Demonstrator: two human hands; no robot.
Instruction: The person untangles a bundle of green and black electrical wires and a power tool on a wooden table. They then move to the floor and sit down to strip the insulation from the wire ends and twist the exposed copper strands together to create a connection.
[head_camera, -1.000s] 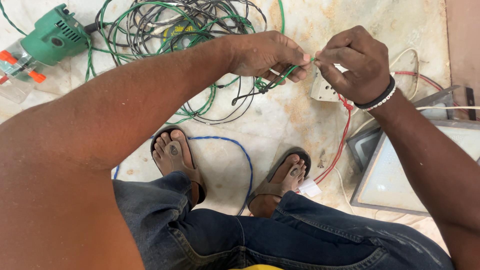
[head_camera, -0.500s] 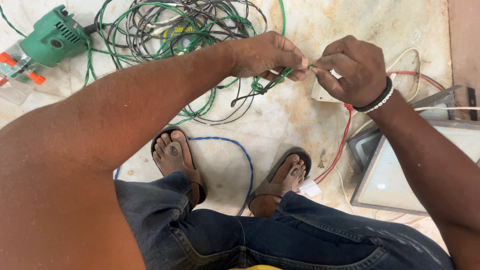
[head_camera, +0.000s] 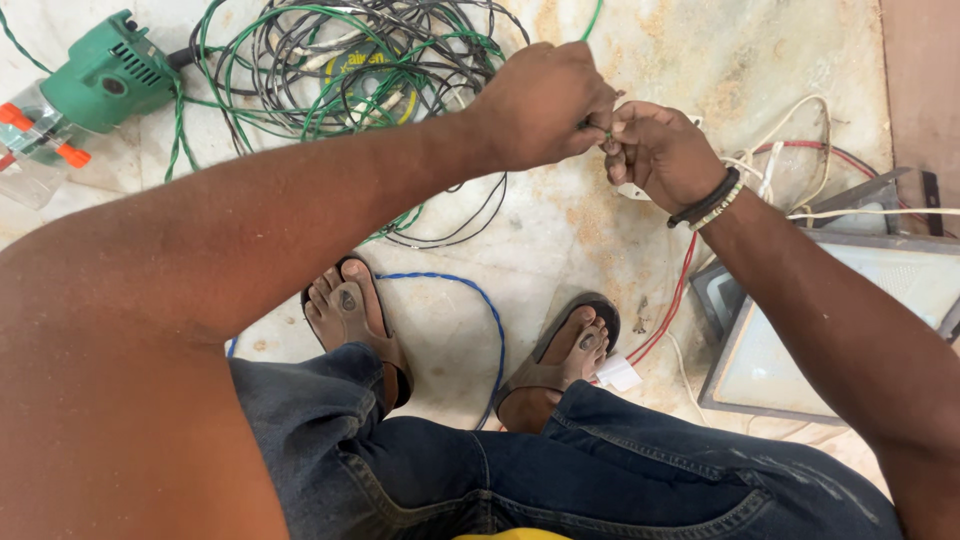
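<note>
My left hand (head_camera: 545, 105) and my right hand (head_camera: 655, 150) meet above the stone floor, fingertips pinched together on the end of a thin green wire (head_camera: 603, 128). Most of that wire is hidden by the left hand. It runs back toward a tangled pile of green, black and white wires (head_camera: 350, 70) at the top. A dark wristband sits on my right wrist. A small white piece (head_camera: 632, 190) lies on the floor just under the right hand.
A green power tool (head_camera: 95, 80) lies at the top left beside a clear plastic case. A grey flat panel light (head_camera: 800, 330) sits at the right, with red (head_camera: 680, 290) and white wires near it. A blue wire (head_camera: 470, 295) loops between my sandalled feet.
Both hands have moved closer together and the view has shifted; the green wire end, visible between the hands before, is now almost covered by the fingers.
</note>
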